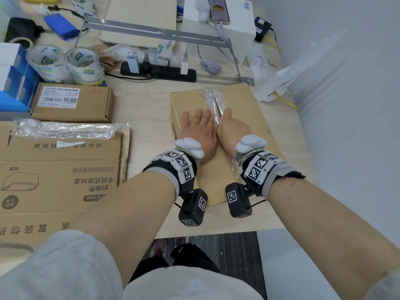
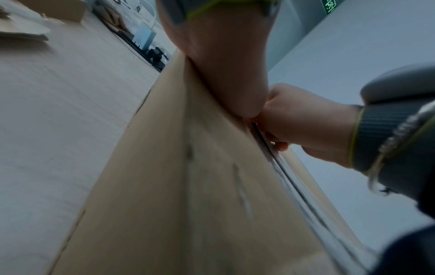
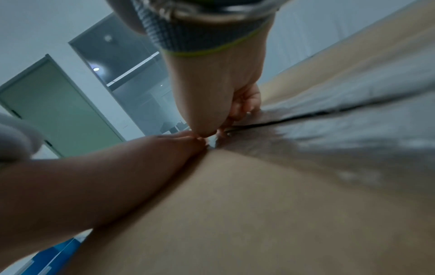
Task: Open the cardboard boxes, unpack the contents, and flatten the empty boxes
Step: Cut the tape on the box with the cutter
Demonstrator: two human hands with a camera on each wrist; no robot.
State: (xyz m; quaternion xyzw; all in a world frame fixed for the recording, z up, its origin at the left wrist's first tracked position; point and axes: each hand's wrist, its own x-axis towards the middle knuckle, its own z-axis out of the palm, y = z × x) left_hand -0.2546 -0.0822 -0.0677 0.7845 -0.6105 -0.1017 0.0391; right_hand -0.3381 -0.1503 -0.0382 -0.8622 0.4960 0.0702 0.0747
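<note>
Both hands (image 1: 198, 128) on taped cardboard box (image 1: 246, 118)

A taped cardboard box (image 1: 242, 118) lies on the worktop (image 1: 149, 113), right of centre. The left hand (image 1: 199, 131) rests flat on its left flap; the right hand (image 1: 232, 126) sits just beside it at the centre seam (image 1: 217, 105). Left of the box lies a flattened carton (image 1: 58, 176), with a plastic sleeve (image 1: 65, 128) across its far edge. Behind that carton sits a small labelled box (image 1: 73, 102), and behind that two tape rolls (image 1: 67, 63). A power strip (image 1: 158, 71) lies behind the taped box, a phone (image 1: 218, 9) farther back on a white box (image 1: 240, 20).
</note>
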